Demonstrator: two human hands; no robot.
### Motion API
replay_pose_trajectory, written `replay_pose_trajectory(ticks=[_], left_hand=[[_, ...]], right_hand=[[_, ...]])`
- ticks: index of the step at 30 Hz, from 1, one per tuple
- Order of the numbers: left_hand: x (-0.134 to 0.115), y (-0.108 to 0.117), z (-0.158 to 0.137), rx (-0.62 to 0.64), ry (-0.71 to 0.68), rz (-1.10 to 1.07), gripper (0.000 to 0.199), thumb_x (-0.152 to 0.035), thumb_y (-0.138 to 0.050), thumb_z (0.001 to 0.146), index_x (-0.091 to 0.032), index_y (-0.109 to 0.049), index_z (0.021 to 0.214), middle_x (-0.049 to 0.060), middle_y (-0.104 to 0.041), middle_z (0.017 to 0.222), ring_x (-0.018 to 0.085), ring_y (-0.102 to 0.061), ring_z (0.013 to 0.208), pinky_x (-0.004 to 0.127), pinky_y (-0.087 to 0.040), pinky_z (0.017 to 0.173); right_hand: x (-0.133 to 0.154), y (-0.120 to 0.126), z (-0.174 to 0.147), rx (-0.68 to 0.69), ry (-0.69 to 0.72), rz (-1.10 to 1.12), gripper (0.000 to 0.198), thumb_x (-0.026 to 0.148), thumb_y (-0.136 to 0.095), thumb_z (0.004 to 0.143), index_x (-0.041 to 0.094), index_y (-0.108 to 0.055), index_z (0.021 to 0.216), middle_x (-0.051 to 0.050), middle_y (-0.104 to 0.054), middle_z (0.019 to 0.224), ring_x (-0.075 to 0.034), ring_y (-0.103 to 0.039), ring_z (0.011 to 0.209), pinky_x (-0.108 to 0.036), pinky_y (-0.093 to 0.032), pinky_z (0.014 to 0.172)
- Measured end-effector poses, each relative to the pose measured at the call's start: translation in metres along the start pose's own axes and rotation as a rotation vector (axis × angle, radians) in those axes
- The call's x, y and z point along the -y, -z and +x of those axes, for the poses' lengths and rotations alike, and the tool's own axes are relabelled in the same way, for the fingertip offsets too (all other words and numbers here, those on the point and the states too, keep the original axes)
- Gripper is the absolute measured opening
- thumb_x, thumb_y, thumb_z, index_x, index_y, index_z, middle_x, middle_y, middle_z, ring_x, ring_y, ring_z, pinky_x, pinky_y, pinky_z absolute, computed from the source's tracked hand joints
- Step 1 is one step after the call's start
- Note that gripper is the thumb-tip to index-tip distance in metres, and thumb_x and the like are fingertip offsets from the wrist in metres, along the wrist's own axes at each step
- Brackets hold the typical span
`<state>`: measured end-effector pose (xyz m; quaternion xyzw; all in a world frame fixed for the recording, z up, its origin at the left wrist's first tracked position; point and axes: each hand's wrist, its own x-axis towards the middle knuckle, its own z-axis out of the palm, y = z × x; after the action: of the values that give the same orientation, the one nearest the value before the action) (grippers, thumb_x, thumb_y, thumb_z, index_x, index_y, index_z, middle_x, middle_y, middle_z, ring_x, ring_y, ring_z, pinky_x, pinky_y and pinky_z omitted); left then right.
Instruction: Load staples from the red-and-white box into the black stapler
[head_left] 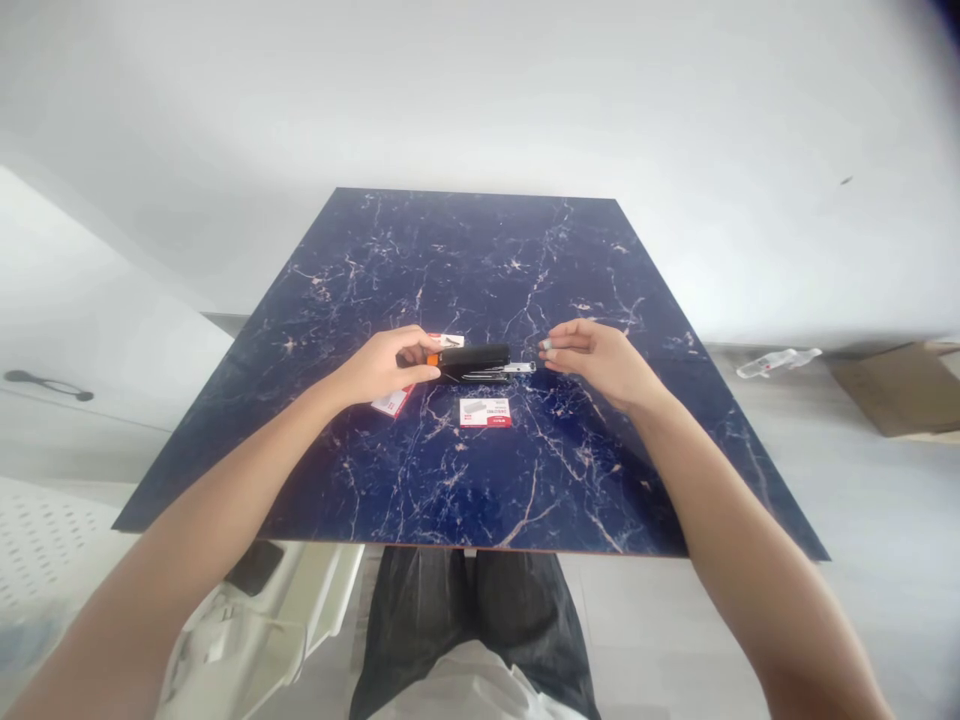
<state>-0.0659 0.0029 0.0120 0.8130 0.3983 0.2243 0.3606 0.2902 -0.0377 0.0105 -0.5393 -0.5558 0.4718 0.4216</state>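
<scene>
A black stapler with an orange part at its left end lies on the dark blue marbled table. Its metal magazine sticks out to the right. My left hand is closed around the orange end, with the thumb in front. Just right of the magazine tip, my right hand pinches a small silvery piece, like a short strip of staples. A gap separates those fingers from the stapler. In front lies a small red-and-white box. A second such box is partly covered by my left hand.
Behind the stapler lies another white-and-red packet, partly hidden. The table ends close to my body. Below left stands a pale cart with a dark flat object. A cardboard box and a clear bottle are on the floor at right.
</scene>
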Motion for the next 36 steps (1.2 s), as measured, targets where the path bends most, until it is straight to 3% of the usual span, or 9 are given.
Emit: replay_pose_trajectory(ticks=[5,11,17,23,27,36], left_hand=[[-0.002,0.000,-0.001,0.002,-0.002,0.011,0.035,-0.045,-0.076,0.090,-0.024,-0.072,0.118,0.005,-0.071,0.105,0.021,-0.070,0.092,0.039,-0.056,0.085],[-0.003,0.002,-0.001,0.005,-0.002,0.065,0.034,-0.046,-0.075,0.091,-0.025,-0.071,0.117,0.005,-0.072,0.104,0.021,-0.070,0.089,0.037,-0.055,0.083],[-0.003,0.001,0.000,0.004,-0.009,0.083,0.035,-0.046,-0.074,0.092,-0.025,-0.071,0.119,0.006,-0.072,0.107,0.021,-0.070,0.092,0.039,-0.055,0.086],[-0.004,0.000,0.000,0.001,-0.008,0.054,0.037,-0.046,-0.074,0.091,-0.024,-0.071,0.121,0.006,-0.072,0.110,0.022,-0.070,0.094,0.040,-0.056,0.089],[-0.002,0.000,0.000,0.000,-0.013,0.059,0.037,-0.046,-0.075,0.090,-0.025,-0.071,0.120,0.006,-0.072,0.111,0.022,-0.070,0.094,0.040,-0.056,0.089],[-0.006,0.000,0.000,0.005,0.000,0.063,0.035,-0.045,-0.074,0.091,-0.024,-0.071,0.119,0.006,-0.071,0.111,0.022,-0.070,0.093,0.040,-0.055,0.089]], right_hand=[[0.003,-0.004,0.001,-0.017,-0.065,0.130,0.038,0.043,-0.092,0.073,0.023,-0.068,0.095,-0.007,-0.078,0.095,-0.027,-0.077,0.096,-0.050,-0.067,0.093],[-0.004,0.001,0.006,-0.032,-0.016,0.188,0.039,0.048,-0.089,0.075,0.025,-0.060,0.087,-0.007,-0.077,0.111,-0.025,-0.074,0.107,-0.044,-0.063,0.099],[-0.005,-0.005,0.005,-0.137,0.145,-0.149,0.034,0.048,-0.089,0.075,0.024,-0.069,0.086,-0.008,-0.080,0.103,-0.026,-0.075,0.093,-0.048,-0.060,0.094],[-0.006,-0.024,0.006,-0.018,0.254,-0.393,0.019,0.043,-0.084,0.081,0.027,-0.077,0.088,-0.004,-0.080,0.106,-0.025,-0.072,0.093,-0.045,-0.056,0.090],[-0.010,-0.026,0.008,0.021,0.290,-0.431,0.015,0.042,-0.083,0.083,0.029,-0.078,0.087,-0.001,-0.080,0.106,-0.026,-0.071,0.101,-0.045,-0.054,0.092],[-0.012,-0.032,0.003,0.046,0.269,-0.438,0.015,0.041,-0.082,0.083,0.029,-0.079,0.090,-0.001,-0.081,0.105,-0.022,-0.070,0.087,-0.041,-0.054,0.086]])
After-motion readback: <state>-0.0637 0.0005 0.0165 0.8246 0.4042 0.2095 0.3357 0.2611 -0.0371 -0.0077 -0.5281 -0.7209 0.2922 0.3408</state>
